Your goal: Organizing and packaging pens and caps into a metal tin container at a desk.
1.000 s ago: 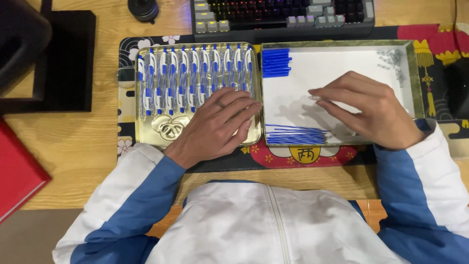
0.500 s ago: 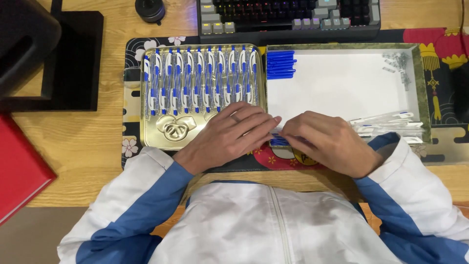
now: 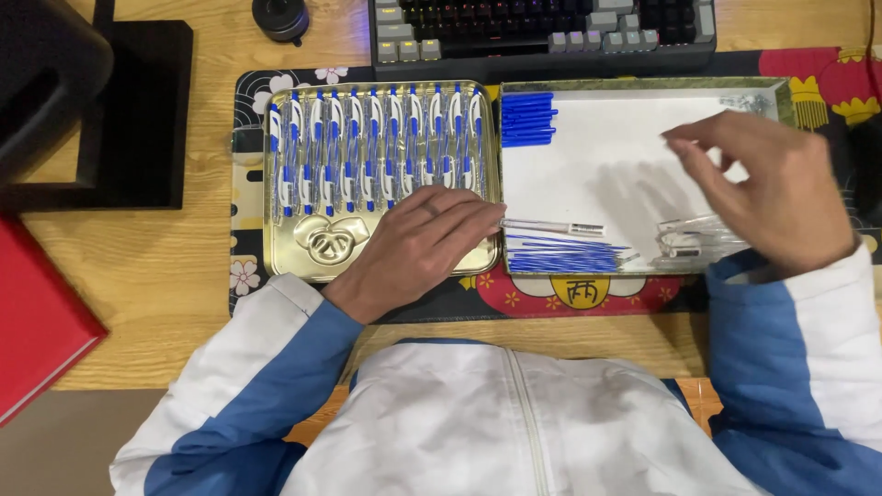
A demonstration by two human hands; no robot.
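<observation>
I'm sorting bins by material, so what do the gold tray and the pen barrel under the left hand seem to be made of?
The gold tray looks like thin stamped metal: shiny, reflective, with an embossed emblem. The pen barrel held at the left hand fingertips looks like clear plastic, see-through and glossy, though glare leaves that uncertain.

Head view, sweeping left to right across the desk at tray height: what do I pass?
Red book → gold tray of assembled blue-and-white pens → left hand holding a clear pen barrel → white tray with blue refills → right hand.
</observation>
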